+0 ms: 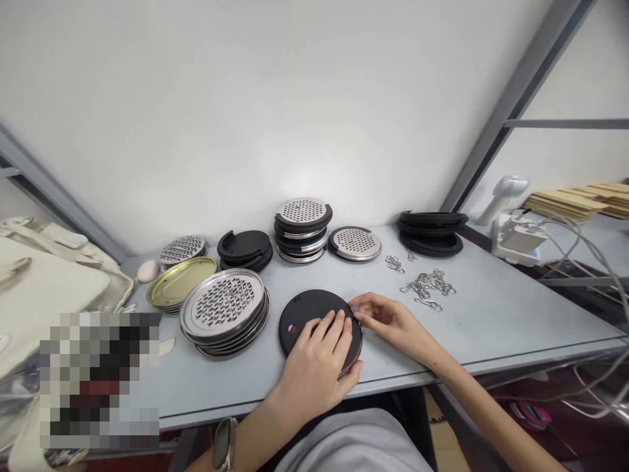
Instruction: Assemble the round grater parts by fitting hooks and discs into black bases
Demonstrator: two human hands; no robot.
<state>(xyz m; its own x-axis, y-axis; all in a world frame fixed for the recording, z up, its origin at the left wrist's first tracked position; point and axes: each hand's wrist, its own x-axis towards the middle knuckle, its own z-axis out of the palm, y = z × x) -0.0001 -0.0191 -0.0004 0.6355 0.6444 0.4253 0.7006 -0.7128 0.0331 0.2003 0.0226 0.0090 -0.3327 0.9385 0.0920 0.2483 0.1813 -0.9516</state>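
Note:
A black round lid (314, 307) lies on the table in front of me, with a small slot near its upper edge and a small orange-and-white mark at its left. My left hand (322, 354) rests across its lower right part, fingers on top and thumb at the rim, holding it down. At the lid's right edge, my right hand (381, 316) pinches a small metal clip (354, 309) between thumb and fingertips. The clip touches the rim; its far end is hidden by the fingers. Loose wire clips (430, 286) lie in a pile beyond my right hand.
Stacked metal grater discs (228, 305) and gold-coloured discs (181, 283) stand at left. Along the wall are black rings (246, 246), a tall stack of black-rimmed graters (303, 229), one grater (356, 243) and more black rings (432, 242). Cables (580, 242) hang at right.

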